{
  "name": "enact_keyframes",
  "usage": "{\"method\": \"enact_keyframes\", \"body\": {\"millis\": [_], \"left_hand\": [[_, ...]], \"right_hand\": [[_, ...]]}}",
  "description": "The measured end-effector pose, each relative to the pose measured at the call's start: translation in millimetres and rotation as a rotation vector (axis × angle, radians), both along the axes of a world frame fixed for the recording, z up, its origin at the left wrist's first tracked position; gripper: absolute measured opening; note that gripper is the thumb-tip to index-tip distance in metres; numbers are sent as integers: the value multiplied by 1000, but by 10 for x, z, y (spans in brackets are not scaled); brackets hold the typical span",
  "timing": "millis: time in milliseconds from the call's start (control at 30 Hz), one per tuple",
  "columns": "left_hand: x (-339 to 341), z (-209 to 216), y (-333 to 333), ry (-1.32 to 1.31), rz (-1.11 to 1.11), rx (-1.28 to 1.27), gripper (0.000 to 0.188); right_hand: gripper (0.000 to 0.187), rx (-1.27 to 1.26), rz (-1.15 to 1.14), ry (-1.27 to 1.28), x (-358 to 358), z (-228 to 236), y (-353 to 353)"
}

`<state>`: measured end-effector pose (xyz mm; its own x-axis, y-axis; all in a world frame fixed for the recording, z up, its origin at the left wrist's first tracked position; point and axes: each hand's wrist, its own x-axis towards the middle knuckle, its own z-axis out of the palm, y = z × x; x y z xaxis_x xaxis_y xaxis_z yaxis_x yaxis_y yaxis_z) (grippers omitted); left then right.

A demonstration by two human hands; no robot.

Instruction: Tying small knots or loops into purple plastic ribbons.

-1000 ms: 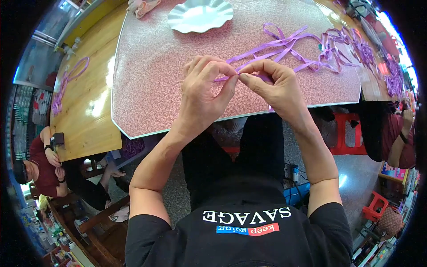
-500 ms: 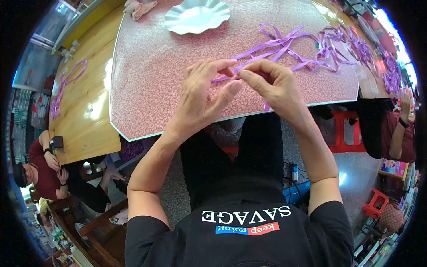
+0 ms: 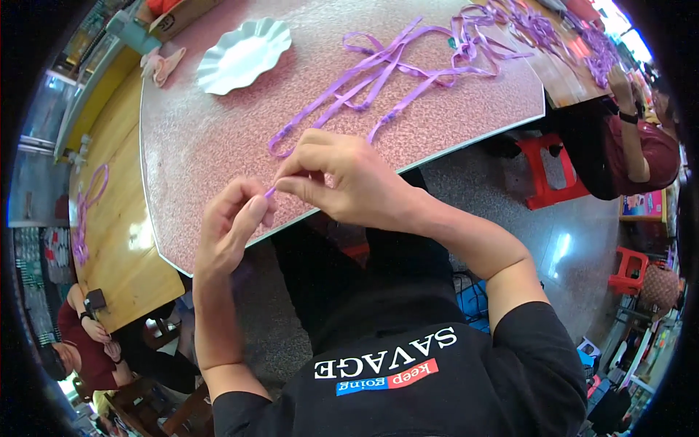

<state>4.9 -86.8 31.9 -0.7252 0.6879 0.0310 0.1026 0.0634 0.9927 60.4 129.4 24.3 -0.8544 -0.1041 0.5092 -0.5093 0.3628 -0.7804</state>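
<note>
My left hand (image 3: 234, 224) is closed, its thumb and fingers pinching one end of a short bit of purple ribbon (image 3: 270, 192). From the other side, the thumb and fingertips of my right hand (image 3: 336, 175) grip the same bit. Both hands are over the near edge of the pink-patterned table (image 3: 211, 138). Beyond my right hand, long purple ribbons (image 3: 391, 116) lie in loops with small knots along them. Whether they join the bit in my fingers is hidden behind my right hand.
A white wavy-edged plate (image 3: 244, 60) stands at the far left, beside a pink cloth item (image 3: 162, 69). More purple ribbon (image 3: 535, 29) is heaped far right. Another ribbon loop lies on a wooden table (image 3: 120, 211). People sit at both sides; a red stool (image 3: 542, 175) is right.
Both hands have come nearer and to the left, drawing away from the looped ribbons. A bit of purple ribbon now shows between my fingertips. The whole view has shifted.
</note>
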Motion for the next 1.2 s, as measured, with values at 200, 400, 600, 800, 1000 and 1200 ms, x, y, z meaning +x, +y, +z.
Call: {"method": "enact_keyframes", "body": {"millis": [200, 400, 600, 800, 1000, 1200], "left_hand": [[18, 6, -237, 17, -20, 25, 9], [-50, -27, -370, 17, 14, 74, 12], [-207, -55, -492, 343, 373, -289, 25], [-230, -46, -142, 773, 457, -457, 39], [-53, -98, 776, 1101, 192, -254, 30], [-11, -150, 952, 680, -36, -55, 27]], "right_hand": [[11, 105, 17, 154, -27, 7, -63], [17, 141, -2, 200, -55, -27, 19], [19, 353, -271, 106, -43, -43, 1001], [17, 730, -324, -26, 58, -177, 1293], [14, 445, -186, 70, 107, -15, 982], [13, 207, -140, -228, 275, 192, 778]]}}
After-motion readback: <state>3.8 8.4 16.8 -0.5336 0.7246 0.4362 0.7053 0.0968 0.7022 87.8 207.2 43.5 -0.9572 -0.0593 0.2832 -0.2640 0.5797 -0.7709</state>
